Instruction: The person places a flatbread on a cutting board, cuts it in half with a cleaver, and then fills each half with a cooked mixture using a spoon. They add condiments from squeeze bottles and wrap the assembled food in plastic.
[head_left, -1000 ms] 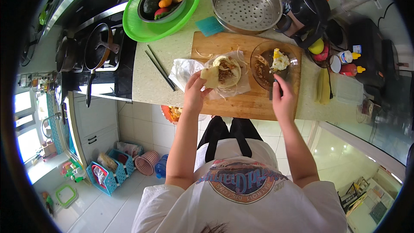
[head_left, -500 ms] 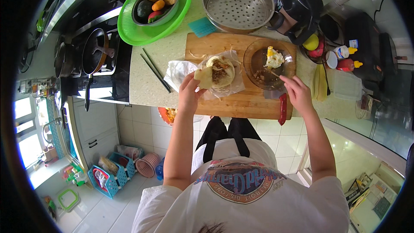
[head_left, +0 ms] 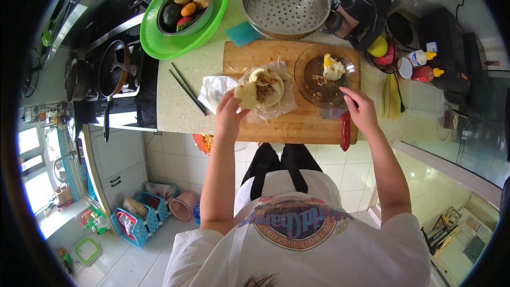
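Observation:
On a wooden cutting board (head_left: 313, 127) lies a split round flatbread (head_left: 245, 95), open over white paper (head_left: 289, 103), with brown minced filling (head_left: 265, 91) inside. My left hand (head_left: 228, 115) pinches the bread's lifted top flap at its left edge. To the right is a brown glass bowl (head_left: 303, 87) holding a fried egg (head_left: 332, 68) and minced bits (head_left: 320, 80). My right hand (head_left: 362, 110) is closed on a thin-handled utensil (head_left: 336, 85) that reaches into the bowl; its head is too small to make out.
A red-handled knife (head_left: 345, 132) rests at the board's front right. Dark chopsticks (head_left: 187, 89) lie left of the board. Behind are a steamer pot (head_left: 287, 31), a green basket (head_left: 217, 26) and a black kettle (head_left: 366, 0). A stove with a frying pan (head_left: 112, 69) is left.
My right hand has brought the utensil slightly farther back and left in the bowl, up to the minced bits. My left hand keeps hold of the flap. The whole view has shifted slightly.

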`<act>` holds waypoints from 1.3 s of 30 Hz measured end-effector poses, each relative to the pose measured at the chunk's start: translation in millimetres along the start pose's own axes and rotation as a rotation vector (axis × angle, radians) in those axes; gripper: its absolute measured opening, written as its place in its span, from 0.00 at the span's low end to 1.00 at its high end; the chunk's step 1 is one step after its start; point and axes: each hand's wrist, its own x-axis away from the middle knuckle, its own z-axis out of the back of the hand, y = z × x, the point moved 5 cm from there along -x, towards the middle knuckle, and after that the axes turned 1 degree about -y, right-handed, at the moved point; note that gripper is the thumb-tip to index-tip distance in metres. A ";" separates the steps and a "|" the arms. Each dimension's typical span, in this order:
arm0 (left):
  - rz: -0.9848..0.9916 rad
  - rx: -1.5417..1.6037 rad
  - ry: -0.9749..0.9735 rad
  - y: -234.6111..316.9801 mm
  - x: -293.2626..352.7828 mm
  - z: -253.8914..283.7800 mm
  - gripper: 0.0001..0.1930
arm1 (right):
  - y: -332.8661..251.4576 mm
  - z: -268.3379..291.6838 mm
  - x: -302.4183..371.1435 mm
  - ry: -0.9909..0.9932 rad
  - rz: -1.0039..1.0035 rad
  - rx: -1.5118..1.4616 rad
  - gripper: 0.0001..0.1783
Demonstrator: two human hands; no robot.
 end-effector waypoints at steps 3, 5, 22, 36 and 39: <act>0.005 -0.005 -0.001 1.5 -0.5 -0.8 0.24 | 7.2 -4.1 -2.5 -0.032 0.023 0.040 0.13; 0.003 -0.003 -0.002 1.2 -0.4 1.5 0.24 | 2.1 0.3 2.6 -0.048 0.028 0.073 0.13; 0.000 0.030 0.007 3.0 4.4 0.9 0.20 | -32.3 -58.3 24.6 0.072 -0.463 -0.045 0.12; 0.009 0.058 -0.008 0.6 5.0 1.8 0.19 | -17.8 -79.4 30.4 0.090 -0.927 -1.113 0.20; 0.006 0.065 -0.012 -0.8 4.0 2.9 0.20 | -27.2 -74.0 34.0 0.057 -0.915 -1.103 0.19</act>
